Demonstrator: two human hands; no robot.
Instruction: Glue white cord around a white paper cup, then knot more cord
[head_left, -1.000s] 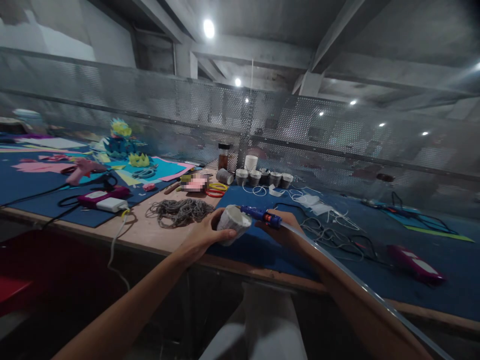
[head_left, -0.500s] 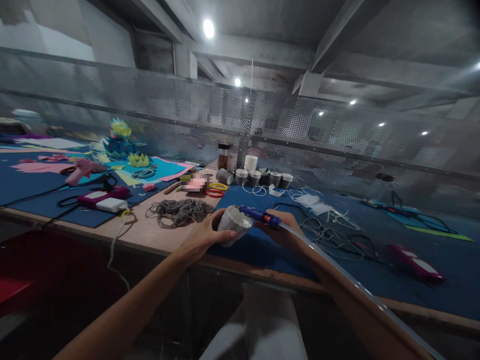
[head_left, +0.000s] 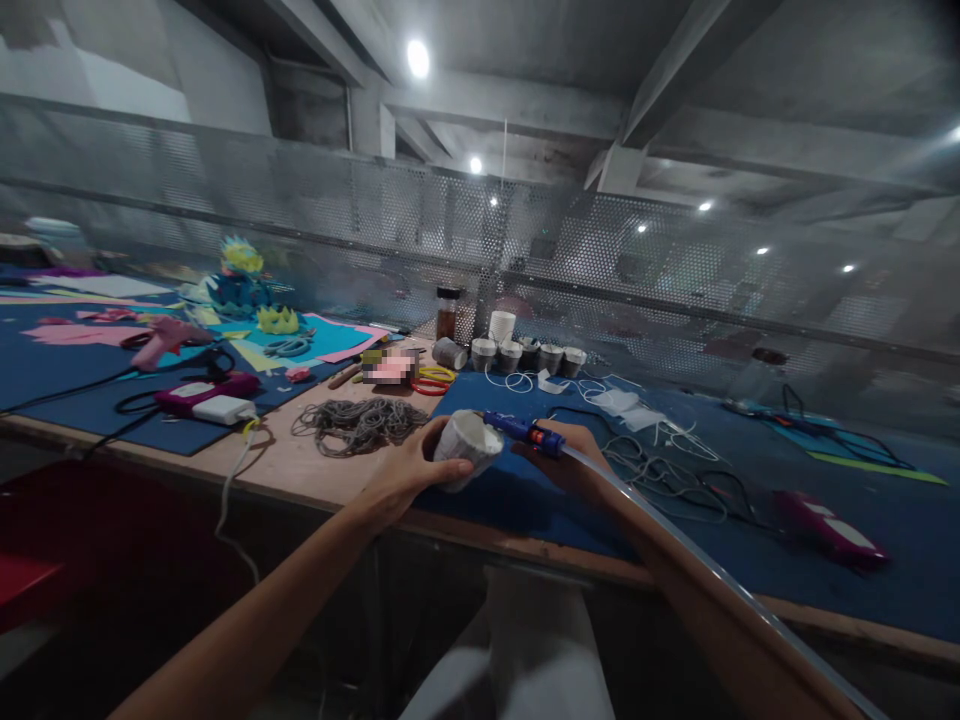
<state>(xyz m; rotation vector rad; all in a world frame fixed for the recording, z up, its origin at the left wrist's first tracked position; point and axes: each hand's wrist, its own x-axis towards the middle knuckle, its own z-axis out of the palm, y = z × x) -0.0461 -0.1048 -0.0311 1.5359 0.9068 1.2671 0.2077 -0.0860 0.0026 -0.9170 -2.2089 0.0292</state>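
My left hand (head_left: 420, 462) is wrapped round a small whitish cup (head_left: 466, 452), thumb along its near side, and holds it tilted over the table's front edge. In my right hand (head_left: 564, 455) is a blue glue gun (head_left: 521, 431) with a small red light; its nozzle is at the cup's rim. A long clear glue stick (head_left: 675, 540) runs from the back of the gun down to the lower right. Whether the nozzle touches the rim, I cannot tell.
Behind the cup lies tangled grey cord (head_left: 361, 424). Several similar cups (head_left: 510, 355) stand at the back beside a dark-lidded jar (head_left: 447, 318). Red-and-yellow scissors (head_left: 433, 380) lie nearby. To the left are a pink glue gun (head_left: 166, 342) and a purple power strip (head_left: 206, 397); cables (head_left: 660, 470) cover the right.
The glue gun's nozzle has shifted slightly to the right along the cup's rim. My left hand and the cup have barely moved.
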